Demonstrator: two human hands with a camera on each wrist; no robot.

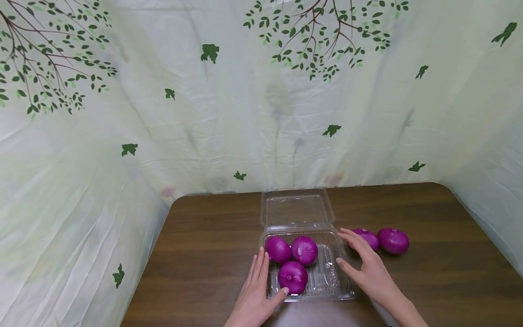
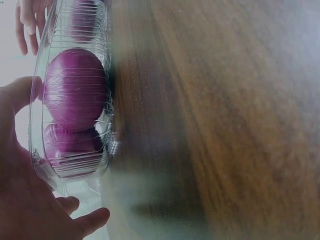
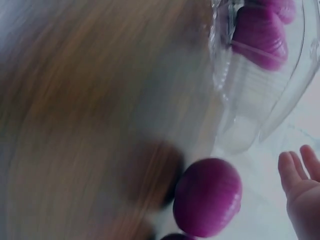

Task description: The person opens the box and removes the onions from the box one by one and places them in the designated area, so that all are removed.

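Observation:
A clear plastic clamshell container lies with its lid folded back behind it. Inside its left half sit three red onions. My left hand rests along the container's left side, fingers straight and the thumb over the front rim; the left wrist view shows thumb and fingers spread around that corner. My right hand hovers by the right rim, fingers extended and nothing held. Just beyond it lie two more red onions, the nearer one partly hidden by the fingers, the other fully visible.
Everything stands on a dark wooden table with rounded back corners. A pale curtain printed with leaves and branches hangs behind it and at both sides. The raised lid reaches close to the table's back edge.

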